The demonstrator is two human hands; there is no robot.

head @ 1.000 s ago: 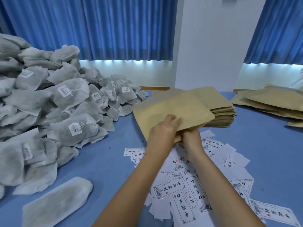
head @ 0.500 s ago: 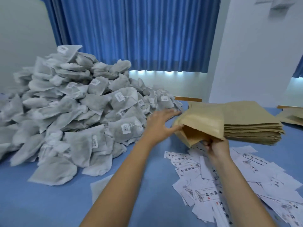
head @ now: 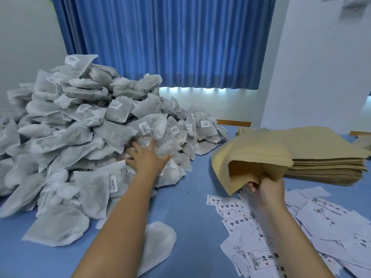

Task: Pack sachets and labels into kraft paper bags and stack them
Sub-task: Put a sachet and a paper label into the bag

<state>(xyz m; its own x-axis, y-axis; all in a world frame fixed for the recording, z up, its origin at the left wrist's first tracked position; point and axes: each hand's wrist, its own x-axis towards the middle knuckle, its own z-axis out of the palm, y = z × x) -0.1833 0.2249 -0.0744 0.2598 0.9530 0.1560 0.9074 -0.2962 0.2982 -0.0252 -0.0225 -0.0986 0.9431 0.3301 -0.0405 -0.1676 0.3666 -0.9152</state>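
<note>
A big heap of grey-white sachets [head: 84,137] with small barcode tags fills the left of the blue table [head: 192,207]. My left hand [head: 147,157] reaches into the heap's right side, fingers spread flat on a sachet [head: 166,151]. My right hand [head: 269,187] grips the lower edge of a kraft paper bag [head: 251,155], held above the table with its mouth open toward me. White printed labels [head: 301,227] lie scattered under and in front of that hand.
A thick stack of flat kraft bags [head: 325,157] sits at the right, behind the held bag. Loose sachets [head: 158,243] lie near my left forearm. Blue curtains and a white wall close off the back.
My left hand left the bag's mouth and moved left onto the sachet heap. The right hand keeps the open bag. The view swung left.
</note>
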